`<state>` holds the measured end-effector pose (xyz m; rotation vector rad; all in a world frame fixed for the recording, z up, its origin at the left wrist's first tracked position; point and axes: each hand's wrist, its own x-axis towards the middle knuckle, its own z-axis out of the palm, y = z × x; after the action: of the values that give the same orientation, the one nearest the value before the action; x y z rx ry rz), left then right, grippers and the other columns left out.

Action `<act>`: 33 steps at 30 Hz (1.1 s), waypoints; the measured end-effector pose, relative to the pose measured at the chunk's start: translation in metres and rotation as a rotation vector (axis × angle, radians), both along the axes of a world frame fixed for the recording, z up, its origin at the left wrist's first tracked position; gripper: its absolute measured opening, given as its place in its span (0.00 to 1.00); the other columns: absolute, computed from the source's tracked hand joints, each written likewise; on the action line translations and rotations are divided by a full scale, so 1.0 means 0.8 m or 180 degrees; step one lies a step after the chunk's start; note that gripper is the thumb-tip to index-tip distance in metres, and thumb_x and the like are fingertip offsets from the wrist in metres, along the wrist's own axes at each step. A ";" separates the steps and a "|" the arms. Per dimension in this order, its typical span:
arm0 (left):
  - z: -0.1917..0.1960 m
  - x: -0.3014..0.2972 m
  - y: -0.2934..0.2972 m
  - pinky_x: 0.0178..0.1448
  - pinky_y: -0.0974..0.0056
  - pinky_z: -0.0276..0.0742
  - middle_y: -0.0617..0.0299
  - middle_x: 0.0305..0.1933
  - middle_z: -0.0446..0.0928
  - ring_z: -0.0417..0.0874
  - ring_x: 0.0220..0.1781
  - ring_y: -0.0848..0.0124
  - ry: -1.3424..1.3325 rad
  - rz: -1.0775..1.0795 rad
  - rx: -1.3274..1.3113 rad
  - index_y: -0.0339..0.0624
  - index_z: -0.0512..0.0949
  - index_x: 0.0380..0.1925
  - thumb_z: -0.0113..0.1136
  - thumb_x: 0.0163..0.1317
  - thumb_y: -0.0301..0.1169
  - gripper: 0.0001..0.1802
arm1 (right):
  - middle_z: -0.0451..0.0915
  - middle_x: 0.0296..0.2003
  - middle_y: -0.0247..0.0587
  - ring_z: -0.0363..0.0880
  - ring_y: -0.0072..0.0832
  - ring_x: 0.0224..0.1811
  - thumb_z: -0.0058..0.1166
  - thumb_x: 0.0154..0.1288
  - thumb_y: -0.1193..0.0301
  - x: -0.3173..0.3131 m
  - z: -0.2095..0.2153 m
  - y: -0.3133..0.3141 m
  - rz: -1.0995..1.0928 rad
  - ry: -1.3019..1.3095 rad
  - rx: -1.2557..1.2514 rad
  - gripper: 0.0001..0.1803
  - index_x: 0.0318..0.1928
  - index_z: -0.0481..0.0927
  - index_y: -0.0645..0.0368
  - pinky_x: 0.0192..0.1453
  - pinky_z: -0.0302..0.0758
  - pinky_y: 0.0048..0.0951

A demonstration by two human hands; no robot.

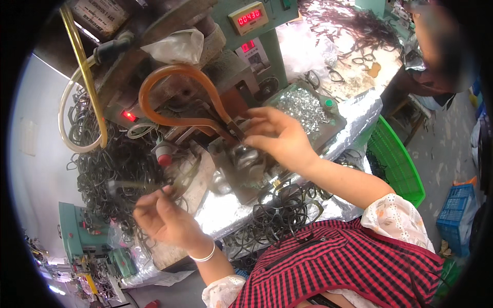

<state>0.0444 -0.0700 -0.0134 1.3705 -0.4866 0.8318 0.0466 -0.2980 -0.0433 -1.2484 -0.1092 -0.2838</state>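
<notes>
My left hand (167,220), a white band at its wrist, pinches a motion-blurred glasses frame (186,179) in front of the machine. My right hand (282,138) reaches to the work spot, its thumb and fingers curled at the dark metal end (235,131) of an orange tube loop (146,102). What lies between those fingertips is hidden. Just below them sits a shiny metal fixture (245,155) on the machine's bed. A heap of small silvery parts (303,108) lies on a tray right of my right hand.
Dark glasses frames (115,154) are piled at the left, and more frames (280,213) lie close to my apron. A red button (164,158) sticks out near my left hand. Foil (221,213) covers the bench edge. A green basket (395,159) stands at the right.
</notes>
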 end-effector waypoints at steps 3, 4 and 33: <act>0.024 0.025 -0.026 0.41 0.64 0.83 0.56 0.40 0.75 0.81 0.40 0.68 0.0128 0.0333 0.0275 0.36 0.70 0.41 0.52 0.69 0.23 0.04 | 0.82 0.35 0.37 0.79 0.19 0.42 0.57 0.58 0.82 -0.008 0.014 0.011 0.0120 0.0174 0.0433 0.24 0.56 0.72 0.66 0.51 0.73 0.21; 0.018 0.038 -0.027 0.42 0.63 0.83 0.57 0.39 0.74 0.80 0.42 0.68 -0.0282 -0.0033 -0.0047 0.36 0.70 0.42 0.52 0.68 0.24 0.05 | 0.82 0.35 0.37 0.79 0.19 0.41 0.57 0.58 0.83 -0.011 0.016 0.015 0.0119 0.0290 0.0485 0.24 0.56 0.71 0.66 0.50 0.73 0.21; 0.018 -0.063 -0.021 0.44 0.65 0.78 0.57 0.35 0.77 0.78 0.36 0.68 -0.0882 0.1278 0.0524 0.34 0.72 0.38 0.54 0.69 0.29 0.07 | 0.78 0.52 0.48 0.75 0.32 0.58 0.52 0.62 0.77 -0.066 0.027 -0.074 -0.0899 -0.0656 -0.1370 0.21 0.57 0.73 0.65 0.63 0.70 0.32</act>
<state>-0.0060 -0.0866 0.0014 1.5382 -0.5084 1.3462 -0.0064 -0.3570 -0.0221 -1.6620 -0.1776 -0.6597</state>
